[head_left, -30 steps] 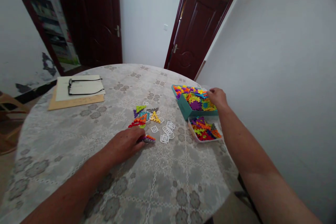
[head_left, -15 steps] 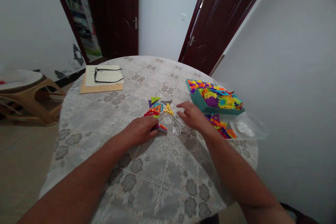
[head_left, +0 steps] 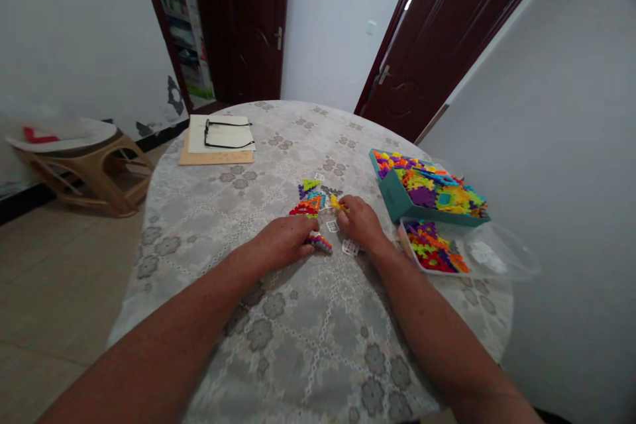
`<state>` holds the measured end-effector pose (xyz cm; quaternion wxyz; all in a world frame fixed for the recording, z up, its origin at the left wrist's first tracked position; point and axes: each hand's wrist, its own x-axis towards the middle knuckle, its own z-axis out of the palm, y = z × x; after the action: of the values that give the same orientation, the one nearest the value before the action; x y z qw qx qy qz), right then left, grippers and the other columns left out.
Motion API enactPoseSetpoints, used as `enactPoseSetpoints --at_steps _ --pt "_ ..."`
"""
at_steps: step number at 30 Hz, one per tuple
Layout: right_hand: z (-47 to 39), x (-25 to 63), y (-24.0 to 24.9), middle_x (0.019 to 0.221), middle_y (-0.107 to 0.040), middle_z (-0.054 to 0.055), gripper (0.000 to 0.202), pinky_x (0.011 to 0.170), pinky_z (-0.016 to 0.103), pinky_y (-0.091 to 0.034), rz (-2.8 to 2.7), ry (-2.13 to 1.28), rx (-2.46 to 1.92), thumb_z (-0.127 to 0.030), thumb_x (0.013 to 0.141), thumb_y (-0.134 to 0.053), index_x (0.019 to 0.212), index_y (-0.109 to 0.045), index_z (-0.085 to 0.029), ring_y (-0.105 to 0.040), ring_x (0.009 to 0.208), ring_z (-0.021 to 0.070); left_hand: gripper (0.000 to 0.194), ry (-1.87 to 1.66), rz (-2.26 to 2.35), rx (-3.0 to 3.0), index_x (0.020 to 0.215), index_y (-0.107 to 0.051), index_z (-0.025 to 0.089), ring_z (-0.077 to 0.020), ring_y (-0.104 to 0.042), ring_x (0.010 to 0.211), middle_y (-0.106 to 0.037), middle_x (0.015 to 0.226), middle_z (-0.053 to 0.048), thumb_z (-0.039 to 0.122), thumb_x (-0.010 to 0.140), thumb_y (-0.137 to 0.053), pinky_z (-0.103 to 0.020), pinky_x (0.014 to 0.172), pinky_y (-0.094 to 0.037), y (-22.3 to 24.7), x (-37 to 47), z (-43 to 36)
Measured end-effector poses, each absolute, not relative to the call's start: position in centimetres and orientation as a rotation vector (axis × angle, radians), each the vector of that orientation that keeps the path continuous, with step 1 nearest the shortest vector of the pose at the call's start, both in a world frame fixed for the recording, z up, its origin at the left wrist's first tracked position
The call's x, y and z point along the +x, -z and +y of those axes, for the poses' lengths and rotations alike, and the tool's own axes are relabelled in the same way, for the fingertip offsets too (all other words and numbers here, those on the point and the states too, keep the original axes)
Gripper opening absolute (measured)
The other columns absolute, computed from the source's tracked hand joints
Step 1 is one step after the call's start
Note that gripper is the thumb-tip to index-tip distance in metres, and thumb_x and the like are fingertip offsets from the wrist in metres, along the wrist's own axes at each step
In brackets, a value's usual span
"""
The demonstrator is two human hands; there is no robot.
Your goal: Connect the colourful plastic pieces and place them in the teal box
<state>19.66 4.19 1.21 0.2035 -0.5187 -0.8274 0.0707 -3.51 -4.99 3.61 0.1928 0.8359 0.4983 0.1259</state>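
Observation:
My left hand (head_left: 288,240) is closed round a stack of triangular plastic pieces (head_left: 320,242), whose purple, orange and grey edges stick out past the fingertips. Between the thumb and fingers of my right hand (head_left: 362,222) is a yellow triangular piece (head_left: 336,203). Just beyond my left hand lie loose red (head_left: 301,210), orange, blue, purple and lime-green (head_left: 311,183) triangles. A dark grey piece (head_left: 332,191) rests behind the yellow one. White lattice squares (head_left: 332,226) are scattered between my hands, some partly covered by the right one.
At the right stand a teal box (head_left: 397,202) heaped with colourful pieces and a clear plastic container (head_left: 412,255) holding more. Black-framed glasses (head_left: 228,144) lie on papers (head_left: 196,158) at the far left. A stool (head_left: 99,172) is beside the round table.
My right hand has come down and taken hold of the yellow triangle. My left hand keeps the stack. The camera view has turned, shifting the scene rightward in the picture.

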Motion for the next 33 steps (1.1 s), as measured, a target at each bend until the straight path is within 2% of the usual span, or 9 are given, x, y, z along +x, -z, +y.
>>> enactPoseSetpoints --at_steps 7,10,12,15,20,23,25,27,33 --pt "3.5 21.4 -4.0 0.074 -0.063 -0.004 0.015 0.059 0.023 -0.041 -2.291 -1.229 -1.085 -0.028 0.085 -0.059 0.092 -0.069 -0.020 -0.053 0.064 0.0130 0.038 -0.385 1.519 2.215 0.123 -0.053 0.024 -0.0273 -0.070 0.093 -0.075 0.105 -0.008 0.033 0.091 -0.070 -0.035 0.076 -0.047 -3.6 -3.2 -5.1" --pt "2.7 21.3 -4.2 0.075 -0.065 -0.004 0.012 0.059 0.022 -0.041 -2.355 -1.367 -0.986 -0.029 0.085 -0.065 0.089 -0.071 -0.020 -0.054 0.064 0.0122 0.044 -0.347 1.568 2.238 0.128 -0.051 0.022 -0.0283 -0.070 0.099 -0.074 0.113 -0.011 0.034 0.091 -0.071 -0.036 0.079 -0.048 -3.6 -3.1 -5.2" --pt "2.4 21.1 -4.1 0.076 -0.067 -0.004 0.012 0.060 0.022 -0.041 -2.401 -1.383 -0.963 -0.031 0.086 -0.068 0.090 -0.072 -0.021 -0.055 0.065 0.0122 0.035 -0.340 1.530 2.312 0.123 -0.055 0.022 -0.0279 -0.068 0.103 -0.072 0.117 -0.010 0.033 0.092 -0.069 -0.036 0.083 -0.049 -3.4 -3.1 -5.2" --pt "2.3 21.0 -4.2 0.077 -0.068 -0.003 0.015 0.061 0.022 -0.042 -2.470 -1.315 -0.970 -0.032 0.089 -0.068 0.095 -0.077 -0.021 -0.057 0.067 0.0124 0.018 -0.349 1.454 2.418 0.110 -0.060 0.022 -0.0268 -0.065 0.109 -0.070 0.116 -0.009 0.031 0.095 -0.065 -0.036 0.089 -0.050 -2.9 -3.2 -5.1" --pt "3.4 20.4 -4.2 0.090 -0.072 0.001 0.025 0.071 0.027 -0.049 -2.472 -0.934 -1.032 -0.022 0.092 -0.060 0.109 -0.079 -0.021 -0.059 0.071 0.0136 0.014 -0.363 1.421 2.447 0.106 -0.062 0.023 -0.0267 -0.064 0.110 -0.069 0.115 -0.009 0.027 0.094 -0.064 -0.037 0.092 -0.051 -3.0 -3.1 -5.2" --pt "4.6 18.8 -3.4 0.124 -0.072 0.009 0.038 0.094 0.036 -0.054 -2.392 -0.567 -0.974 -0.018 0.093 -0.059 0.129 -0.072 -0.022 -0.067 0.102 0.0200 0.015 -0.368 1.436 2.424 0.108 -0.061 0.022 -0.0275 -0.065 0.109 -0.070 0.116 -0.010 0.027 0.094 -0.065 -0.039 0.094 -0.052 -3.3 -2.9 -5.3" --pt "5.6 17.5 -2.7 0.143 -0.064 0.014 0.045 0.111 0.042 -0.048 -2.435 -0.443 -0.924 -0.017 0.094 -0.061 0.139 -0.066 -0.021 -0.060 0.129 0.0243 0.020 -0.386 1.442 2.408 0.112 -0.061 0.022 -0.0284 -0.065 0.113 -0.070 0.119 -0.010 0.027 0.093 -0.066 -0.040 0.096 -0.052 -3.3 -2.7 -5.3" --pt "6.4 16.3 -2.0 0.152 -0.057 0.016 0.050 0.119 0.044 -0.042 -2.525 -0.380 -0.941 -0.018 0.095 -0.065 0.145 -0.061 -0.019 -0.051 0.142 0.0263 0.024 -0.385 1.432 2.410 0.115 -0.062 0.023 -0.0286 -0.065 0.116 -0.071 0.121 -0.009 0.027 0.092 -0.067 -0.040 0.098 -0.052 -3.2 -2.5 -5.3" --pt "7.4 14.9 -1.4 0.128 -0.067 0.014 0.026 0.112 0.038 -0.045 -2.711 -0.283 -1.058 -0.023 0.102 -0.062 0.126 -0.070 -0.017 -0.058 0.127 0.0244 0.021 -0.365 1.434 2.433 0.114 -0.064 0.024 -0.0285 -0.067 0.110 -0.071 0.120 -0.009 0.026 0.093 -0.064 -0.041 0.092 -0.054 -2.8 -2.3 -5.2"
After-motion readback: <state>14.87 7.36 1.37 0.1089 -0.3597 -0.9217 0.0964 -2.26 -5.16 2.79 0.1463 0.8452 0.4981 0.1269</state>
